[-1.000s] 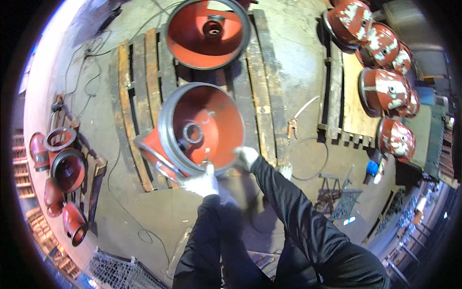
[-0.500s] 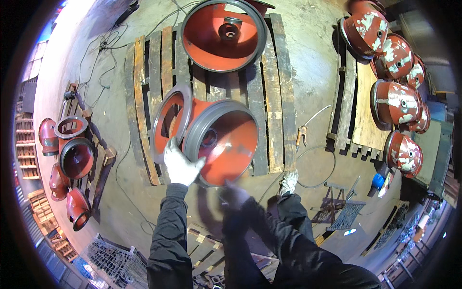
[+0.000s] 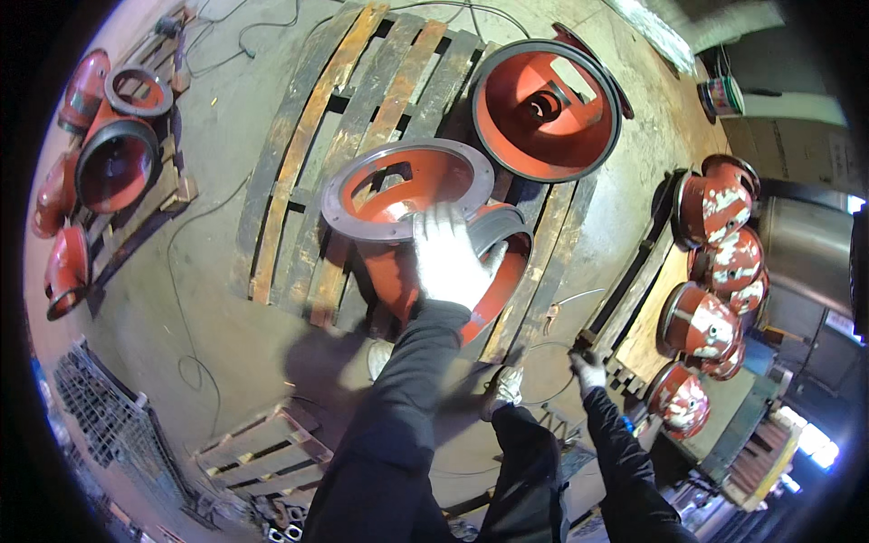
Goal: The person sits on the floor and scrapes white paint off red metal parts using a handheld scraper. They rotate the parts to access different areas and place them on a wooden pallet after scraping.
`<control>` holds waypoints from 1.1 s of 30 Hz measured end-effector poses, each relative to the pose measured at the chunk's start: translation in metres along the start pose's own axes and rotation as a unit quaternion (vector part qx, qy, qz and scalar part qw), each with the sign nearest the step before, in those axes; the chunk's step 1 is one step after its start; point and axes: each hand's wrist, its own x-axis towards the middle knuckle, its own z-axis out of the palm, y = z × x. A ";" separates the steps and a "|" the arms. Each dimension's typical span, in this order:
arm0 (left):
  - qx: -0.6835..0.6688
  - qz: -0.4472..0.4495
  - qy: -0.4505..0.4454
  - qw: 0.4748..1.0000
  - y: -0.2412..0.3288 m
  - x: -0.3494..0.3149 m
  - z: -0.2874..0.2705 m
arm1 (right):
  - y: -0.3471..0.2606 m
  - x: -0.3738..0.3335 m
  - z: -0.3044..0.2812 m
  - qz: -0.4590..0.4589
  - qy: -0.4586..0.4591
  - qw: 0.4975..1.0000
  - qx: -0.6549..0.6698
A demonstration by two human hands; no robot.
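A red casting [image 3: 387,271] with a wide grey flange ring [image 3: 348,224] and a dark-rimmed bell mouth [image 3: 518,228] sits at the near end of a wooden pallet. Its flange faces up, and the bell mouth is tipped to the right. My left hand [image 3: 450,262], in a white glove, lies over the flange edge and casting between the two openings, fingers stretched and thumb apart. Out to the right, away from the casting, my gloved right hand [image 3: 588,372] has its fingers apart and nothing visible in them, near a pallet corner.
Another red bell-shaped casting [image 3: 588,145] stands farther back on the same wooden pallet [image 3: 312,136]. Several red castings with pale patches [image 3: 697,317] line a pallet at right. More red pipe castings [image 3: 116,167] are at left. A hose [image 3: 543,398] lies near my shoe [image 3: 505,387].
The casting has turned: its flange, formerly upright at left, now faces up, and the bell mouth tips right. My right hand has swung away to the right. The view has shifted too.
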 end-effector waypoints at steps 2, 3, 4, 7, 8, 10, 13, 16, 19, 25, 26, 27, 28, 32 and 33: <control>-0.010 -0.006 -0.004 1.000 -0.003 -0.002 -0.003 | -0.060 0.037 -0.020 -0.068 0.022 0.993 -0.092; -0.030 -0.014 -0.005 0.999 -0.005 -0.005 -0.007 | -0.093 0.058 -0.024 -0.103 0.063 0.986 -0.114; -0.025 -0.011 -0.004 1.000 -0.006 -0.007 -0.010 | -0.129 0.082 -0.022 -0.171 0.056 0.977 -0.112; -0.029 -0.020 -0.026 0.999 -0.006 -0.010 -0.014 | -0.259 0.152 -0.009 -0.301 0.101 0.931 -0.182; -0.016 -0.012 -0.024 1.000 -0.004 -0.009 -0.014 | -0.307 0.169 -0.005 -0.354 0.109 0.904 -0.214; 0.008 -0.012 -0.032 0.999 0.000 -0.005 -0.011 | -0.404 0.199 0.016 -0.400 0.138 0.856 -0.297; 0.033 -0.024 -0.068 0.997 0.005 0.000 -0.006 | -0.522 0.228 0.057 -0.483 0.119 0.820 -0.284; 0.063 -0.004 -0.061 0.996 0.008 0.002 -0.005 | -0.579 0.249 0.087 -0.455 0.092 0.821 -0.332; 0.046 0.005 -0.053 0.998 0.009 0.000 -0.004 | -0.585 0.266 0.104 -0.436 -0.087 0.844 -0.301; 0.109 -0.020 -0.090 0.990 0.011 -0.005 -0.002 | -0.589 0.290 0.100 -0.448 -0.089 0.815 -0.357; 0.115 -0.019 -0.089 0.989 0.011 -0.005 -0.002 | -0.587 0.292 0.094 -0.449 -0.109 0.810 -0.362; 0.121 -0.017 -0.083 0.989 0.010 -0.006 -0.002 | -0.583 0.293 0.089 -0.441 -0.112 0.812 -0.365; 0.119 -0.009 -0.081 0.990 0.010 -0.006 -0.003 | -0.574 0.293 0.082 -0.451 -0.081 0.804 -0.378; 0.126 -0.001 -0.078 0.989 0.007 -0.007 0.000 | -0.518 0.284 0.053 -0.435 -0.057 0.830 -0.344; 0.124 -0.003 -0.079 0.989 0.007 -0.007 0.000 | -0.501 0.279 0.043 -0.427 -0.052 0.846 -0.316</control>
